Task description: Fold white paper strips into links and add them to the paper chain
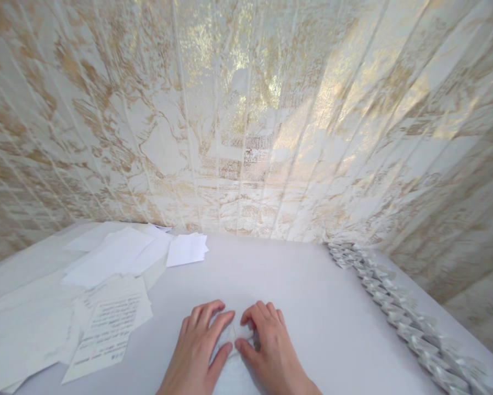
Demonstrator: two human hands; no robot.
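Note:
My left hand (199,348) and my right hand (269,345) rest side by side on the white table (312,307), near its front edge. Between them lies a small folded piece of white paper (235,334). Both hands press on it, with curled fingers and thumbs pinching its edges. Most of the paper is hidden under the fingers.
Loose white sheets (118,252) and a printed page (108,326) lie scattered at the left. A small stack of paper slips (186,249) sits near the back. A long row of folded paper pieces (398,307) runs along the right edge. A gold-patterned wall (246,109) stands behind.

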